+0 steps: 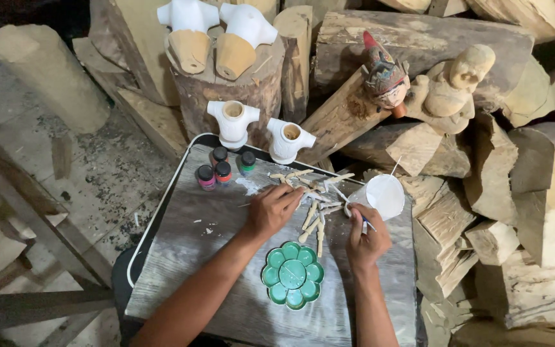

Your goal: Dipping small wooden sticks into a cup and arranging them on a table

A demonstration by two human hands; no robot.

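Observation:
My left hand (272, 209) reaches over a grey wooden board (220, 257), its fingers touching a pile of small pale carved wooden pieces (313, 202). My right hand (366, 239) is closed around a thin brush, its tip near a white cup (383, 195) tipped on its side. A green flower-shaped paint palette (293, 275) lies between my forearms. Several small paint bottles (224, 169) with dark caps stand at the board's far left corner.
Two white-painted puppet torsos (259, 132) stand at the board's far edge, two more (216, 35) lean on a stump behind. A painted puppet head (385, 74) and an unpainted carved figure (454, 83) rest on stacked logs to the right.

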